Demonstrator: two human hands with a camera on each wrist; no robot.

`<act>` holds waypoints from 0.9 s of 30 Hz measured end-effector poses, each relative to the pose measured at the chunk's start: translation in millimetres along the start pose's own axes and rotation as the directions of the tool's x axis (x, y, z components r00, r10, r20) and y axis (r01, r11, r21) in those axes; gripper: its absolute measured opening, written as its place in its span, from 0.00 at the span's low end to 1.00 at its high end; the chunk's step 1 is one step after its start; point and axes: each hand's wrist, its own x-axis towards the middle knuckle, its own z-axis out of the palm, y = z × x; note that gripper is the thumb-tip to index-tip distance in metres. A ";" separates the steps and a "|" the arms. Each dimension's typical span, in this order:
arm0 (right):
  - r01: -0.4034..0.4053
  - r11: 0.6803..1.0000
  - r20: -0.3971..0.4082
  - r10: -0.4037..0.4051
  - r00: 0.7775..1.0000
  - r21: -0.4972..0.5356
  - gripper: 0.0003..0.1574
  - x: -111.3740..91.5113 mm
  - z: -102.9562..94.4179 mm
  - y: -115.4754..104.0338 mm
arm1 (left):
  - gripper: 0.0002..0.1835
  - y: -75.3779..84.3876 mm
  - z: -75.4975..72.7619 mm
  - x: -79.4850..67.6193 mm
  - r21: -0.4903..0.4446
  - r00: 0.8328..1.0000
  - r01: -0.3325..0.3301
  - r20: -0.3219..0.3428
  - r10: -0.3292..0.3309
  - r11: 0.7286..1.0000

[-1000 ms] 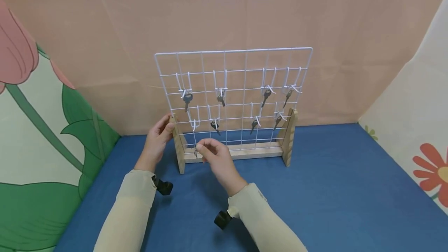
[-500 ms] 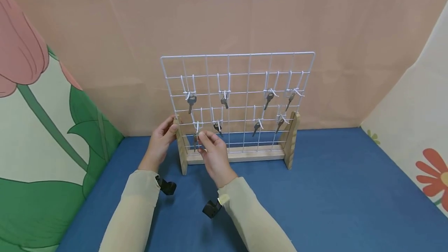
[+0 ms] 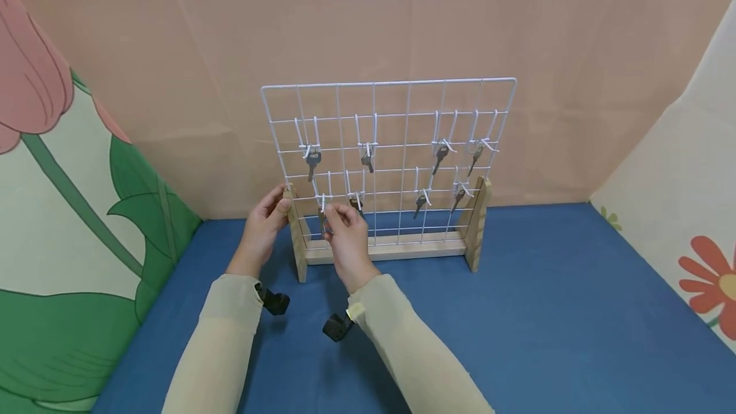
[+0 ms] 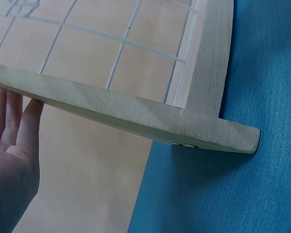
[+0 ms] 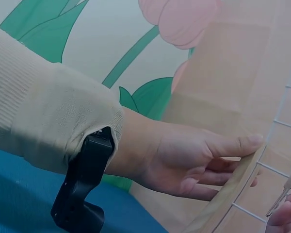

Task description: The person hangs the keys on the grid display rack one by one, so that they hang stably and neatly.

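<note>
My left hand (image 3: pixel 261 230) holds the left wooden upright (image 3: pixel 297 238) of a white wire grid rack (image 3: pixel 388 83). In the left wrist view its fingers lie against the outer side of that wooden upright (image 4: pixel 116 107). My right hand (image 3: pixel 349 243) pinches a small metal key (image 3: pixel 322 217) just at the lower-left white hook (image 3: pixel 323 199). Only part of this key (image 5: pixel 281 198) shows in the right wrist view, beside the fingertips. Whether its ring is over the hook cannot be made out.
Several other keys hang from hooks in two rows, such as the upper-left key (image 3: pixel 313 160) and the upper-right key (image 3: pixel 476 157). A wooden crossbar (image 3: pixel 414 250) joins the uprights on the blue tablecloth (image 3: pixel 563 299). Behind stands a tan backdrop (image 3: pixel 460 18).
My right hand has risen with the key from near the crossbar to the lower-left hook. The left hand has stayed on the upright.
</note>
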 end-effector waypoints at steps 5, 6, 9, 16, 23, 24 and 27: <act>-0.001 1.000 -0.056 0.000 0.998 -0.021 0.04 4.1 4.3 1.7 | 0.33 -0.5 -1.1 1.5 0.004 1.000 -0.002 0.008 0.002 1.000; -0.011 1.000 -0.063 0.010 0.998 -0.013 0.03 4.7 4.2 2.3 | 0.33 -0.5 -1.1 1.4 0.004 1.000 -0.001 0.009 0.001 1.000; -0.041 0.999 -0.077 0.043 0.996 0.024 0.03 5.7 1.8 4.3 | 0.33 -1.6 -1.1 2.0 0.000 1.000 0.002 0.010 -0.002 1.000; -0.112 0.993 -0.062 0.113 0.992 0.032 0.04 -0.8 -15.8 8.7 | 0.33 -2.8 -0.7 7.0 0.001 1.000 0.016 0.005 -0.016 1.000; -0.159 0.979 0.064 0.168 0.984 -0.132 0.03 -17.2 -62.0 1.9 | 0.33 4.0 -3.7 10.4 0.100 0.999 -0.001 0.037 -0.002 0.995; -0.161 0.973 0.090 0.178 0.980 -0.166 0.03 -20.7 -70.5 -0.7 | 0.33 5.8 -6.1 9.4 0.134 0.999 -0.004 0.049 -0.002 0.991; -0.132 0.947 0.166 0.186 0.968 -0.292 0.04 -31.0 -100.4 -14.1 | 0.32 11.3 -16.0 3.1 0.247 0.996 -0.011 0.091 -0.012 0.969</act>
